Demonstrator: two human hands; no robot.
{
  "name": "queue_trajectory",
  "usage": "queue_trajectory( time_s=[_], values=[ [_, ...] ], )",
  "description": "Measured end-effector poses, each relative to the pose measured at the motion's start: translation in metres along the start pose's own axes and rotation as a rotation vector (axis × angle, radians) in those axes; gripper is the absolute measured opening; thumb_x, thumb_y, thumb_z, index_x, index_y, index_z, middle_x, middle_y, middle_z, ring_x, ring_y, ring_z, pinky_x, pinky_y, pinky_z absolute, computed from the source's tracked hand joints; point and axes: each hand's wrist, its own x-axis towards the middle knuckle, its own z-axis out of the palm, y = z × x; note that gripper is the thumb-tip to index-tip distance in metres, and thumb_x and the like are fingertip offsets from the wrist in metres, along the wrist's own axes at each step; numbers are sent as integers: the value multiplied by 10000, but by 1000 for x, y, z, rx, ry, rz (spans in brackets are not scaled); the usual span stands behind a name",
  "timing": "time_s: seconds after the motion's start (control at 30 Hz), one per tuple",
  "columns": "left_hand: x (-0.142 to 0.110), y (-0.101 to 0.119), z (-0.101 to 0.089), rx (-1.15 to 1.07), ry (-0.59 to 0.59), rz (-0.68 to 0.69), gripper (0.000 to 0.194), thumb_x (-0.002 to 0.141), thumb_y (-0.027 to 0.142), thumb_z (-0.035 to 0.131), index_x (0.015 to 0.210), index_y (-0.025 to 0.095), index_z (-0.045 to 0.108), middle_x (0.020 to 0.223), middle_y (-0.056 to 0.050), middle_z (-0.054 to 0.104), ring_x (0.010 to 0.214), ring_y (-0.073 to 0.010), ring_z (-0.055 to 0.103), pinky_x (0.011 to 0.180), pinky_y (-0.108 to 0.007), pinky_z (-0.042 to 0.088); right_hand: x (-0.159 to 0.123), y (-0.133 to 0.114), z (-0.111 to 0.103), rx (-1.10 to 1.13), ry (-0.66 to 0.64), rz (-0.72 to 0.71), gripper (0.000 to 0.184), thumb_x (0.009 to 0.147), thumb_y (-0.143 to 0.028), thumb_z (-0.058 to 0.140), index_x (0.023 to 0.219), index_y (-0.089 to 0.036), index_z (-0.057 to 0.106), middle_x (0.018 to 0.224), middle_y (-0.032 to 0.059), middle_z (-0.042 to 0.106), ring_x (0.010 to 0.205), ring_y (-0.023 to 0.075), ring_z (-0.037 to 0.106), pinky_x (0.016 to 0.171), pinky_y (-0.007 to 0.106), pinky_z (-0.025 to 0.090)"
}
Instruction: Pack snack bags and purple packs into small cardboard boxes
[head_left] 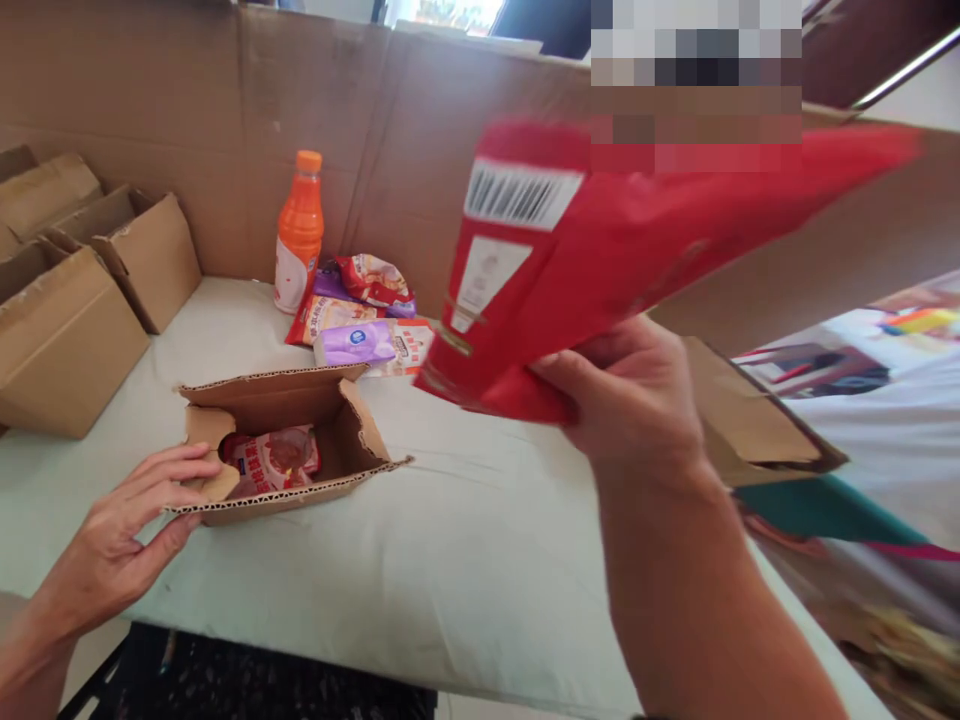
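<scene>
My right hand (pixel 637 400) is raised over the table and closed on the edge of a shiny red packet (pixel 555 260), which has a barcode on a white patch. The packet is tilted and slightly blurred. At the lower left, my left hand (pixel 127 530) grips the left side of an open cardboard box (pixel 262 395), fingers over its flap and thumb outside the wall. Inside that box lies a red and white food packet (pixel 277 460), partly hidden by the flap and the front wall.
Behind the open box stand an orange bottle (pixel 298 240), a purple and white pack (pixel 360 343) and colourful snack packets (pixel 379 280). Other cardboard boxes (pixel 67 350) are at the left, another box (pixel 757 410) at the right. A tall cardboard wall (pixel 315 110) borders the pale table (pixel 480 580).
</scene>
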Motion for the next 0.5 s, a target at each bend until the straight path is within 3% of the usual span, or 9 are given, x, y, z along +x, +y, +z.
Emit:
queue_trajectory(
  time_s=[0.1,0.2,0.3,0.4,0.5],
  values=[
    [1,0,2,3,12,11,252,933,128,573,1099,280,687,1232,-26,746,1282,-234,631,1064,-451,563,3,-27,62,65,-203,-136,219,865,-464,694,910,-261,626,893,13,704,797,206,682,723,358,563],
    [1,2,4,17,39,3,204,940,152,581,1076,255,693,1205,-39,749,1243,-217,652,1052,-390,568,3,-50,106,-166,-567,-211,135,916,-333,584,904,-211,641,831,18,680,759,177,646,689,299,518],
    [0,4,5,13,58,3,179,931,143,588,1041,237,694,1164,-49,754,1184,-217,679,1014,-357,582,3,-69,122,-659,-915,-261,111,875,-145,553,884,-177,659,748,31,682,675,166,616,615,272,431],
    [1,2,5,-27,57,33,213,922,106,571,1035,239,693,1088,-45,767,1197,-231,670,1029,-391,570,3,-77,135,-1104,-1181,-301,178,861,-84,554,913,-152,711,743,83,724,676,201,658,602,285,403],
    [1,0,5,-59,60,47,243,912,77,580,1057,241,685,1043,-33,771,1183,-221,672,1030,-391,564,3,-69,159,-1238,-1329,-343,236,887,-69,553,995,-133,754,906,147,776,810,247,724,657,304,463]
  ],
)
